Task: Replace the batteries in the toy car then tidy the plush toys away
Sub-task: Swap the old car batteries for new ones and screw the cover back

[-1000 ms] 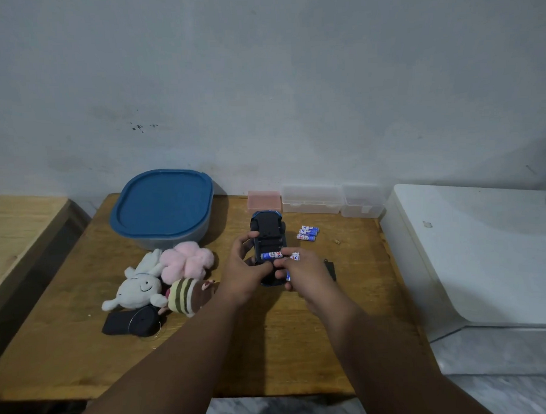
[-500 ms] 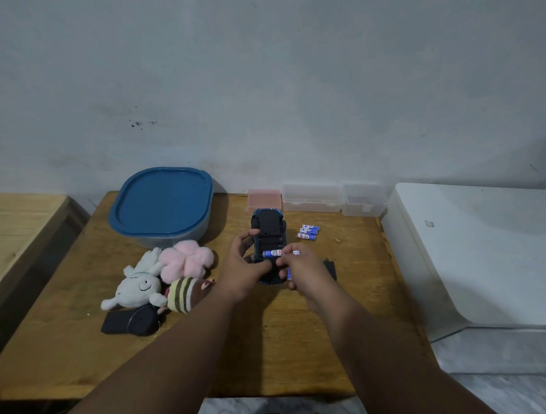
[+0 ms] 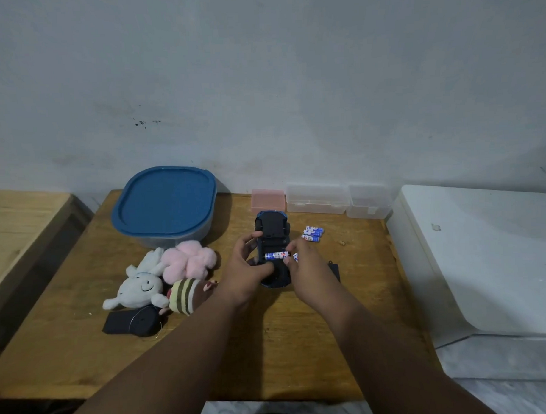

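Note:
A blue toy car [image 3: 272,228] lies upside down on the wooden table [image 3: 289,345], its black underside facing up. My left hand [image 3: 247,269] grips its left side and rear. A blue-and-white battery [image 3: 276,255] lies across the open compartment, and my right hand [image 3: 308,269] pinches its right end while holding another battery [image 3: 295,257]. Spare batteries [image 3: 313,233] lie just right of the car. To the left sit a white bunny plush [image 3: 138,287], a pink plush [image 3: 188,262] and a striped plush [image 3: 185,295].
A blue-lidded container [image 3: 165,204] stands at the back left. A pink box [image 3: 267,198] and clear boxes [image 3: 316,198] line the wall. A black cover piece [image 3: 335,271] lies right of my right hand, a black pouch [image 3: 130,323] at the front left, a white appliance [image 3: 484,261] at the right.
Both hands stay on the car. The battery has settled across the compartment, and my right fingers have shifted slightly on its right end.

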